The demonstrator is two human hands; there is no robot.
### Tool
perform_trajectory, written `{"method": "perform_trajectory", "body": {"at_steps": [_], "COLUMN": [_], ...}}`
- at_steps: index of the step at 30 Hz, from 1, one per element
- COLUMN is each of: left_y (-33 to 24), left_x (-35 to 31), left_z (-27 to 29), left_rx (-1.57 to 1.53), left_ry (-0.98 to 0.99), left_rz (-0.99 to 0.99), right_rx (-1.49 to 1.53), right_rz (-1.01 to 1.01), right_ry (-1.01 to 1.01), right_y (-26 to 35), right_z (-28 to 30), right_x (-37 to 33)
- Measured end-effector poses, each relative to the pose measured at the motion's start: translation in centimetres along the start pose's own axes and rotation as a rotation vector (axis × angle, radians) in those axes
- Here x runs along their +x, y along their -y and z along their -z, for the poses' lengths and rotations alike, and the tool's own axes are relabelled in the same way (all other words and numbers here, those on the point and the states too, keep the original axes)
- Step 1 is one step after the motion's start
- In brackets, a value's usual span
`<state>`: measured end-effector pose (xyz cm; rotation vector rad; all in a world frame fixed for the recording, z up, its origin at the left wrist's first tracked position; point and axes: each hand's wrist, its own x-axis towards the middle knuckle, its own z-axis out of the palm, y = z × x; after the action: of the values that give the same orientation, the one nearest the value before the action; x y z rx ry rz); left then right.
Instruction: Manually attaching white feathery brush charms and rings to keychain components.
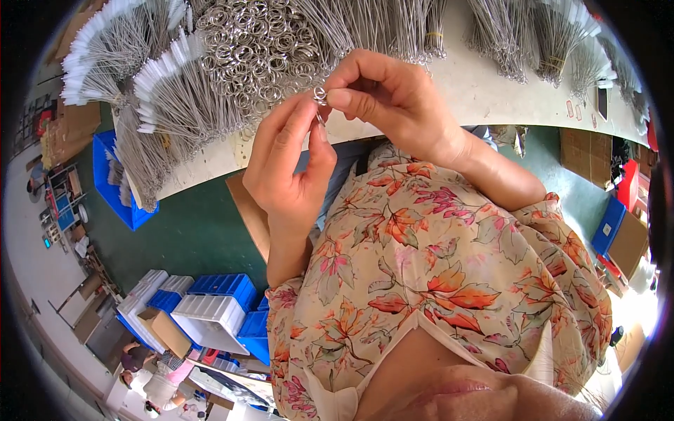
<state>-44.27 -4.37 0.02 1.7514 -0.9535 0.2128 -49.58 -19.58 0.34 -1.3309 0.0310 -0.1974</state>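
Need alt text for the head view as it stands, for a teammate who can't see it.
Left hand and right hand hold a small metal ring at their fingertips, beside a pale table. On the table lie a heap of metal rings and bundles of wire-stemmed brushes, some showing white bristles.

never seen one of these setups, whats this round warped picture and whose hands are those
There is no machine here, just a person's bare left hand and right hand. The one picture comes from a wide fisheye camera on that person's head, looking down, so straight edges bend. Below is the wearer's flowered shirt. On the pale table lie a heap of metal rings and bundles of thin wire brushes, many with white bristles. Both hands pinch a small shiny ring at their fingertips.
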Motion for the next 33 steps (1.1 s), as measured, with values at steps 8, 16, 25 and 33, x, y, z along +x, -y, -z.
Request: {"method": "perform_trajectory", "body": {"at_steps": [8, 16, 25, 33], "left_y": [0.1, 0.4, -0.3, -0.1], "left_x": [0.5, 0.9, 0.2, 0.6], "left_z": [0.6, 0.6, 0.3, 0.9], "left_rx": [0.072, 0.115, -0.292, -0.088], "left_ry": [0.031, 0.071, -0.044, 0.025], "left_rz": [-0.187, -0.211, 0.096, -0.002], "right_rx": [0.197, 0.03, 0.161, 0.202], "right_rz": [-0.336, -0.192, -0.293, -0.25], "right_ry": [0.309, 0.199, 0.209, 0.173], "right_y": [1.2, 0.4, 1.3, 1.1], "right_z": [1.6, 1.2, 1.6, 0.9], "right_x": [0.7, 0.1, 0.3, 0.4]}}
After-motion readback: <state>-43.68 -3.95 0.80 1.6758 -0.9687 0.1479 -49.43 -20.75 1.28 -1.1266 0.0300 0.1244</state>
